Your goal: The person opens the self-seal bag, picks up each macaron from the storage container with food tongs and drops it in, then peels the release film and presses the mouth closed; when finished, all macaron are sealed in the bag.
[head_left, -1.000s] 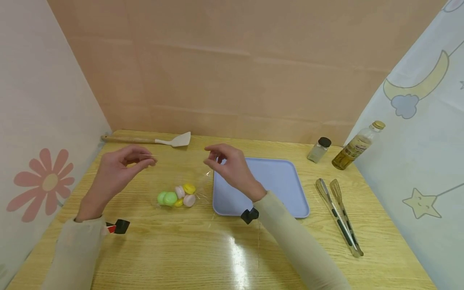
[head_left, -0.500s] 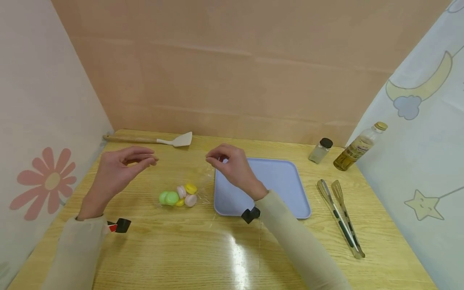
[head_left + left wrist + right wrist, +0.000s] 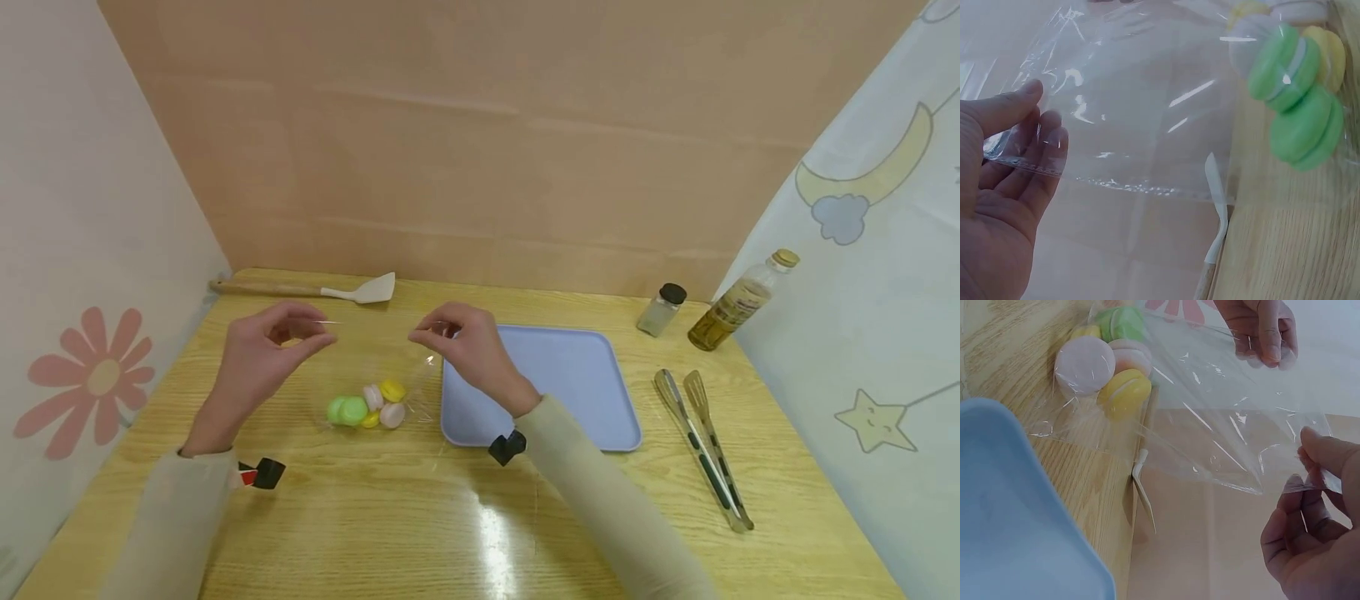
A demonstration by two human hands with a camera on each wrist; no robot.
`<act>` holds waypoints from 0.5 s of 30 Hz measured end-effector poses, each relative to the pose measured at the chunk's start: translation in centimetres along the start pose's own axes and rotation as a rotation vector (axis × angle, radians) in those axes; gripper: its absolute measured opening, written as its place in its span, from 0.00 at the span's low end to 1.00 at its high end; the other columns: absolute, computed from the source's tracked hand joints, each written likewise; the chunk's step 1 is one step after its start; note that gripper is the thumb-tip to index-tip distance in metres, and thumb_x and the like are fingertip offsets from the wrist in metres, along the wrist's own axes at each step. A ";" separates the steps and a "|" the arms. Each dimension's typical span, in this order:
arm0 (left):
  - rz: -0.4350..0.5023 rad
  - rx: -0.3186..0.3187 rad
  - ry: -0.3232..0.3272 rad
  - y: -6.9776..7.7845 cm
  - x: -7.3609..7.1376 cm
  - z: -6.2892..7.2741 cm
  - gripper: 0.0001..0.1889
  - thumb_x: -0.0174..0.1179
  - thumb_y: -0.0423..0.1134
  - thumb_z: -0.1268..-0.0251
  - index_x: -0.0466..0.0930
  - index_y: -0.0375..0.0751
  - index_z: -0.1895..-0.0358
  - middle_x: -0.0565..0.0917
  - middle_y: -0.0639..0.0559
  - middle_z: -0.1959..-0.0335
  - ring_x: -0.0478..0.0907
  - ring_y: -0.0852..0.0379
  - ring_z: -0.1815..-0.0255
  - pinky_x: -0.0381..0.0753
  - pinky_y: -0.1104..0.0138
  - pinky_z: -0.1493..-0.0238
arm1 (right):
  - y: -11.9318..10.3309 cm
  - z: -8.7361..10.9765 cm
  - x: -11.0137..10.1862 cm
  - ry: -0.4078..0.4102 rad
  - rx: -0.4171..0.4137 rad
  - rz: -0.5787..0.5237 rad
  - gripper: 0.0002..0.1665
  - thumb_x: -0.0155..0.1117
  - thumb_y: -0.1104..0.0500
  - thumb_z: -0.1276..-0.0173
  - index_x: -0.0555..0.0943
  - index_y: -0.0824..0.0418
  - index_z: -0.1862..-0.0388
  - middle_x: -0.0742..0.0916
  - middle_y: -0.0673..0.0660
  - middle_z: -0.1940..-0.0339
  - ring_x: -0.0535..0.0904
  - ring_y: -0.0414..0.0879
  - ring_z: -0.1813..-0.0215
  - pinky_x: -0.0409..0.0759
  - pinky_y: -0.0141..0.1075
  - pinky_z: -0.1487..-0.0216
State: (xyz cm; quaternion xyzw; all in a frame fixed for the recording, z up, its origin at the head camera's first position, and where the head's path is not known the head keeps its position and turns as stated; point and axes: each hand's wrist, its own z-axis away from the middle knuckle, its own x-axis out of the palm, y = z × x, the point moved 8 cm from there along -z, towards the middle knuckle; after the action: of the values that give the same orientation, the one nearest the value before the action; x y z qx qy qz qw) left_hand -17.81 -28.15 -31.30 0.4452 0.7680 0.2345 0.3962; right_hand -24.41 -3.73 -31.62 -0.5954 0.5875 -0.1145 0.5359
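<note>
A clear plastic bag (image 3: pixel 1135 106) hangs between both hands, its top edge stretched from one to the other. My left hand (image 3: pixel 251 354) pinches the left corner of that edge between thumb and fingers. At the opposite corner, my right hand (image 3: pixel 468 346) pinches the film the same way. Several macarons lie at the bottom of the bag: green macarons (image 3: pixel 353 410) on the left, a yellow macaron (image 3: pixel 392 390) and a pale pink macaron (image 3: pixel 392 415) on the right. In the right wrist view the film shows creases and bright glints.
Right of the bag lies a light blue tray (image 3: pixel 558 383), partly behind the right forearm. A white spatula (image 3: pixel 375 289) with a wooden handle rests at the back left. Metal tongs (image 3: pixel 705 450), a black-capped jar (image 3: pixel 662 310) and an oil bottle (image 3: pixel 738 304) are on the right.
Both hands have come slightly closer together, the left moving right and the right moving left. The macarons stay in place at the bag's bottom.
</note>
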 end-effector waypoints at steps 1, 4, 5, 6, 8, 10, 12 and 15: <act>0.001 -0.008 0.000 -0.1 0.0 0.0 0.16 0.75 0.22 0.49 0.86 0.39 0.57 0.88 0.47 0.67 0.83 0.65 0.67 0.77 0.79 0.65 | 0.0 0.0 0.0 0.008 -0.001 0.004 0.07 0.75 0.53 0.33 0.89 0.54 0.62 0.85 0.45 0.69 0.76 0.42 0.70 0.76 0.35 0.69; 0.005 -0.034 -0.001 -0.1 -0.3 0.1 0.14 0.74 0.23 0.46 0.87 0.38 0.57 0.88 0.46 0.66 0.84 0.65 0.67 0.79 0.79 0.60 | 0.1 0.0 -0.2 0.029 -0.005 0.010 0.04 0.75 0.55 0.33 0.90 0.54 0.65 0.86 0.44 0.68 0.76 0.42 0.70 0.75 0.35 0.69; 0.011 -0.042 -0.003 -0.2 -0.4 0.1 0.14 0.74 0.23 0.46 0.87 0.38 0.57 0.88 0.46 0.66 0.84 0.64 0.67 0.79 0.79 0.59 | 0.1 0.0 -0.3 0.033 -0.007 0.011 0.04 0.74 0.55 0.33 0.90 0.54 0.65 0.86 0.44 0.68 0.76 0.42 0.70 0.75 0.35 0.69; 0.015 -0.045 -0.006 -0.2 -0.5 0.1 0.14 0.73 0.23 0.45 0.87 0.37 0.56 0.88 0.46 0.66 0.84 0.64 0.67 0.79 0.79 0.58 | 0.2 0.1 -0.4 0.038 -0.006 0.015 0.04 0.74 0.55 0.33 0.90 0.54 0.65 0.86 0.44 0.68 0.76 0.42 0.69 0.76 0.35 0.68; 0.033 -0.052 -0.010 -0.2 -0.8 0.0 0.13 0.72 0.22 0.44 0.87 0.37 0.56 0.87 0.45 0.66 0.84 0.61 0.67 0.80 0.78 0.57 | 0.4 0.1 -0.5 0.044 -0.006 0.014 0.04 0.74 0.56 0.33 0.90 0.54 0.64 0.86 0.43 0.67 0.76 0.41 0.69 0.76 0.35 0.67; 0.040 -0.059 -0.019 -0.1 -0.9 0.0 0.13 0.72 0.23 0.43 0.87 0.37 0.55 0.87 0.44 0.66 0.84 0.60 0.67 0.80 0.77 0.57 | 0.5 0.2 -0.7 0.049 -0.003 0.007 0.03 0.74 0.56 0.33 0.90 0.54 0.64 0.86 0.43 0.67 0.76 0.41 0.68 0.76 0.35 0.66; 0.039 -0.071 -0.031 -0.2 -1.0 0.0 0.13 0.72 0.24 0.42 0.87 0.38 0.54 0.88 0.45 0.66 0.85 0.60 0.66 0.81 0.77 0.57 | 0.7 0.2 -0.8 0.053 -0.001 0.000 0.03 0.74 0.56 0.32 0.91 0.54 0.64 0.87 0.43 0.66 0.77 0.40 0.67 0.77 0.35 0.65; 0.040 -0.097 -0.054 -0.4 -1.4 0.1 0.14 0.71 0.25 0.40 0.87 0.38 0.51 0.89 0.46 0.64 0.86 0.63 0.64 0.80 0.77 0.59 | 0.8 0.2 -0.9 0.046 -0.009 -0.015 0.04 0.73 0.56 0.31 0.91 0.55 0.62 0.87 0.43 0.65 0.77 0.41 0.66 0.78 0.37 0.64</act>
State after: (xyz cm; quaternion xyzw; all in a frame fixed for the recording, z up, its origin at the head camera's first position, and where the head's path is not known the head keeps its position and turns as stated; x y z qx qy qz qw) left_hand -17.50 -29.50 -31.10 0.4469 0.7357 0.2673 0.4331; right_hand -24.96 -2.63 -31.91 -0.5994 0.5957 -0.1293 0.5188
